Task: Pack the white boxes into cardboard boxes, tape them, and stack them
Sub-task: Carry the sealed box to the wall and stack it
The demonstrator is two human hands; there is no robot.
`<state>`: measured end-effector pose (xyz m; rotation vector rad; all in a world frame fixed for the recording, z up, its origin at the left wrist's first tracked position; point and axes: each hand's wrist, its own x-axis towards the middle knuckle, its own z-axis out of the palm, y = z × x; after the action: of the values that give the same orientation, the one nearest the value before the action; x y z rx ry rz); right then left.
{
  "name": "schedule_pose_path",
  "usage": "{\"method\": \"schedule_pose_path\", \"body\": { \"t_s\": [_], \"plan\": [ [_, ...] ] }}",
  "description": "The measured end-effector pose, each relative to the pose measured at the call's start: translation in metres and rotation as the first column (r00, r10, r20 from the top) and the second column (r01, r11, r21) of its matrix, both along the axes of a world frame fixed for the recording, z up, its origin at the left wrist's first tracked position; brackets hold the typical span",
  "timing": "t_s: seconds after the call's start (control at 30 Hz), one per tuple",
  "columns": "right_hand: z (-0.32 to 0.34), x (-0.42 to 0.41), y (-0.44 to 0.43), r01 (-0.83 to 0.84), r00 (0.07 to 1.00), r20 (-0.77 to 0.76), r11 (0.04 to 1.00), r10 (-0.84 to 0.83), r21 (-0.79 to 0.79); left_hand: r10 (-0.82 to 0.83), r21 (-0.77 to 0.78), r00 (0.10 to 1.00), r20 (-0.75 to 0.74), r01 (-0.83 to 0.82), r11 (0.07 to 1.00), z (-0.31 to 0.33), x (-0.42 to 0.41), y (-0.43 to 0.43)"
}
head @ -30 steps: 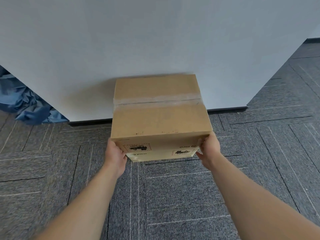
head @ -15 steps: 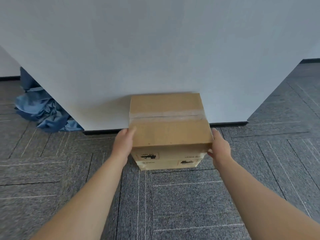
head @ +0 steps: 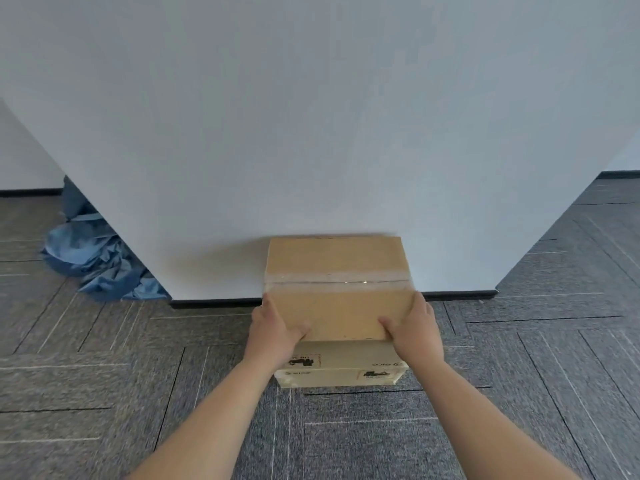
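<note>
- A plain brown cardboard box, square-edged, has a strip of clear glossy tape across its top seam.
- It sits on grey ribbed carpet, with its back against a smooth white wall.
- The left hand grasps the near left top corner and the right hand the near right, thumbs lying on the lid.
- The front face carries upside-down print, roughly "eico", and black stamps too blurred to read.
- Crumpled blue cloth lies at the far left.
</note>
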<state>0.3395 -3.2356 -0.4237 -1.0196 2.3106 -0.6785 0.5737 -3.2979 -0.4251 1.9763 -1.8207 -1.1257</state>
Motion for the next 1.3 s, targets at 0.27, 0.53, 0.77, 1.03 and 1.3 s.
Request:
{"method": "schedule_pose_path", "body": {
  "t_s": [0.27,0.53,0.77,1.03,1.3],
  "plan": [
    [0.007,-0.002,0.002,-0.052,0.999,-0.005,0.995,0.053,0.088,0.024,0.015,1.000,0.017,-0.024,1.000,0.007,-0.004,0.003],
    [0.031,0.019,0.011,-0.113,0.959,-0.248,0.988,0.136,0.101,-0.003,-0.218,0.988,0.157,0.037,0.975,0.037,-0.019,0.019],
    [0.155,0.052,0.042,-0.286,0.942,-0.167,0.957,0.291,0.057,-0.187,-0.242,0.961,0.206,0.235,0.941,0.160,-0.023,0.048],
    [0.459,0.055,0.086,-0.295,0.939,-0.169,0.954,0.298,0.043,-0.300,-0.264,0.936,0.182,0.341,0.902,0.462,-0.029,0.086],
    [0.676,0.086,0.149,-0.179,0.967,-0.189,0.983,0.169,-0.038,-0.341,-0.293,0.934,0.108,0.358,0.887,0.687,-0.004,0.145]
  ]
}}
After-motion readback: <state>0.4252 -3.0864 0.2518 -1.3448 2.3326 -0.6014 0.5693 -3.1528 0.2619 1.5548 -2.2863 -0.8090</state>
